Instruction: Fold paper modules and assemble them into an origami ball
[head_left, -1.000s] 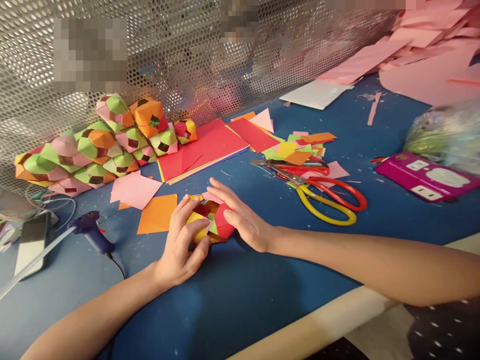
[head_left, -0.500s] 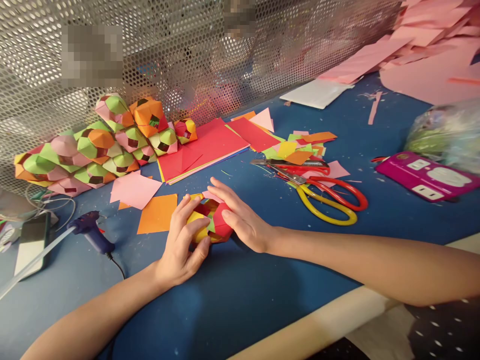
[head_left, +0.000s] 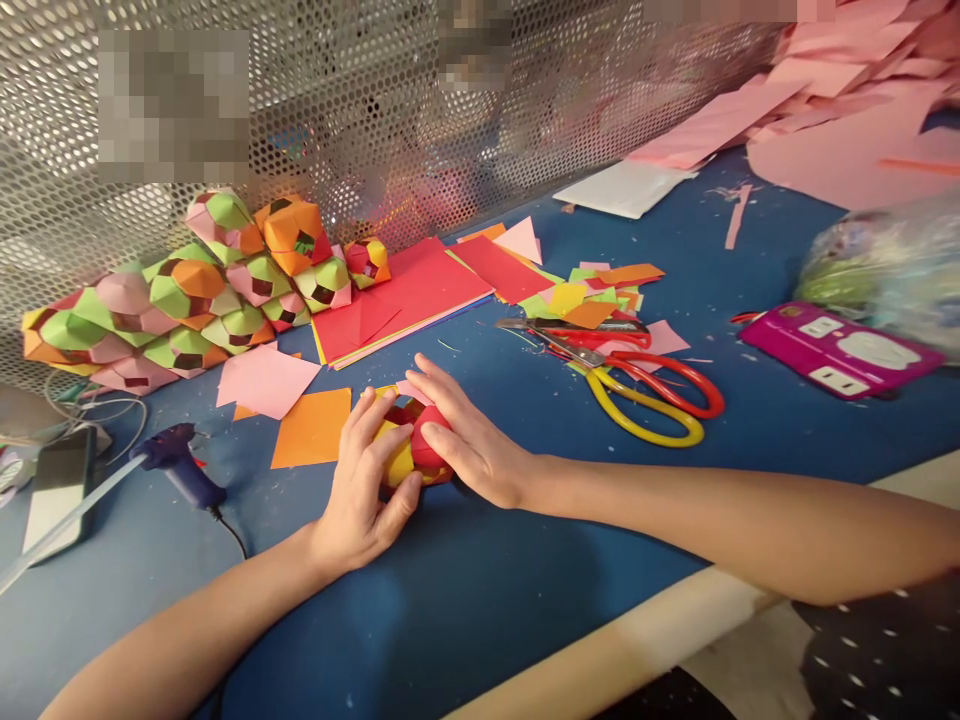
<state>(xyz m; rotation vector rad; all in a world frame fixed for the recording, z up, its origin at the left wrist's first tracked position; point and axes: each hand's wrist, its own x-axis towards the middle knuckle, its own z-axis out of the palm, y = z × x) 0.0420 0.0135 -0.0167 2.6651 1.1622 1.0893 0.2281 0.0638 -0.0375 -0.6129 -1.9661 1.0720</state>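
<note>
Blue covers the tabletop point(head_left: 480, 620), with a pale edge point(head_left: 600, 655) along its near side. Beyond that edge, a folded paper ball point(head_left: 426, 456) in yellow and red sits between the two hands, partly hidden by them. The left hand point(head_left: 366, 485) curls round its yellow side, fingers bent over it and thumb low in front; the right hand point(head_left: 476, 452) holds the other side, fingers nearly straight, thumb against a red panel. To the left lie a dark blue glue gun point(head_left: 187, 470) and a phone point(head_left: 60, 485). An orange square point(head_left: 311, 430) lies just beyond the left hand; scissors point(head_left: 592, 356) with red and yellow handles lie beyond the right. Farther back are red sheets point(head_left: 420, 290), loose scraps point(head_left: 589, 312) and piled paper balls point(head_left: 195, 290), close to a perforated metal screen point(head_left: 337, 100).
</note>
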